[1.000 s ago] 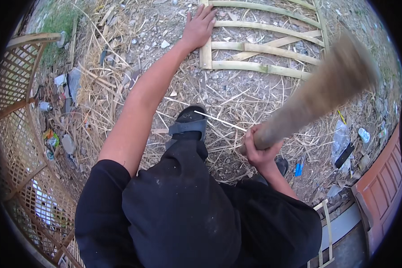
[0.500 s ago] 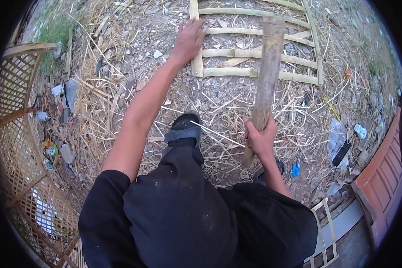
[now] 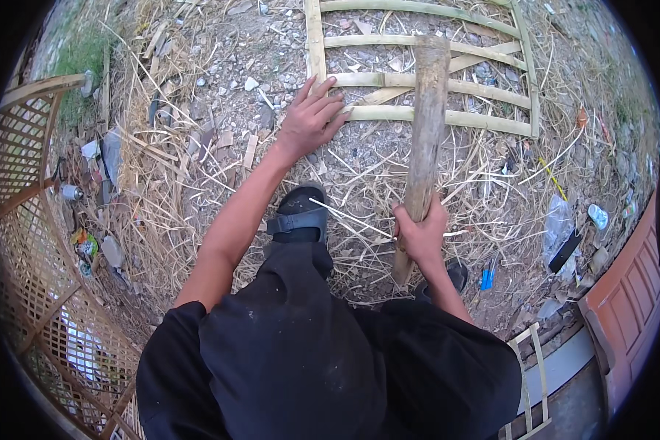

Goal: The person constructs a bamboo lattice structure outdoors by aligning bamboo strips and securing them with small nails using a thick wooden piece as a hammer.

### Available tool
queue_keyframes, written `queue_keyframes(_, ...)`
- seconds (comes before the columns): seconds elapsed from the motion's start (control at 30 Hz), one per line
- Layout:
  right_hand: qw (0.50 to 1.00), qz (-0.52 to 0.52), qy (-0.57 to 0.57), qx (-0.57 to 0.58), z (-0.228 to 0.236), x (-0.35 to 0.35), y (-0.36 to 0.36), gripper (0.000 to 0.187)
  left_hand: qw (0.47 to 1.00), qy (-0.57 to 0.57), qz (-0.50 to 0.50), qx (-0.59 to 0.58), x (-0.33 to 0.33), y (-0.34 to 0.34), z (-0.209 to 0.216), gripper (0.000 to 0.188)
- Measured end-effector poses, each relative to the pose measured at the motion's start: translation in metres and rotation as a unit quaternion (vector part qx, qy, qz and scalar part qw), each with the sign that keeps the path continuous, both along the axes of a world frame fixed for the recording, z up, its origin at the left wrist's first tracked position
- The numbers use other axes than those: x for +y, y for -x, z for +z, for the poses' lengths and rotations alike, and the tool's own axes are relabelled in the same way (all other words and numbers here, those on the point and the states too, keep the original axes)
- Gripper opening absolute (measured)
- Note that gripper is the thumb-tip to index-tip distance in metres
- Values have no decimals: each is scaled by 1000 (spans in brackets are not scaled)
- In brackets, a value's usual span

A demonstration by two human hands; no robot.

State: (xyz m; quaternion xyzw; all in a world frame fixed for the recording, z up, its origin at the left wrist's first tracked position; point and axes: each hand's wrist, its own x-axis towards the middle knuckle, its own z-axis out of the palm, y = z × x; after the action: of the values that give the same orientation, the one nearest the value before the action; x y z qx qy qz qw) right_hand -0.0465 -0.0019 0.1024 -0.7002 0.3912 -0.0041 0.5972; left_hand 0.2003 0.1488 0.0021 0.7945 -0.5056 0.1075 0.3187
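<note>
A slatted frame of pale split-wood strips (image 3: 484, 119) lies on the ground ahead of me. Over its near left corner rests my left hand (image 3: 312, 117), fingers spread along the side rail and the nearest slat. My right hand (image 3: 424, 233) is wrapped round the lower part of a thick, rough wooden stick (image 3: 427, 125). The stick points away from me, and its far end covers part of the slats. Beneath my left hand, the corner joint is hidden.
A curved lattice panel (image 3: 26, 213) stands at left. Cut strips and straw (image 3: 359, 183) litter the stony ground. To the right lie a blue object (image 3: 487, 277), a plastic bag (image 3: 557, 224) and a brown panelled door (image 3: 631, 293). My sandalled foot (image 3: 301, 209) is near the frame.
My left hand has slid nearer along the side rail to the frame's corner. The stick, still in my right hand, has shifted slightly left.
</note>
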Motion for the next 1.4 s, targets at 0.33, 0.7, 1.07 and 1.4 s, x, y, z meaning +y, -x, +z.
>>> queue_keyframes(0.33,998,57,24,13,-17,6,2,38,998,-45,5,-52,1,1,-1,18)
queue_keyframes(0.7,997,49,64,12,6,-23,7,42,989,-136,-52,-37,10,-13,21,38)
queue_keyframes(1.07,992,30,103,71,73,-71,-18,95,994,-104,-9,-38,-9,-41,47,30)
queue_keyframes(1.4,989,36,117,80,64,-64,-24,76,994,-90,20,-59,-33,-130,27,29)
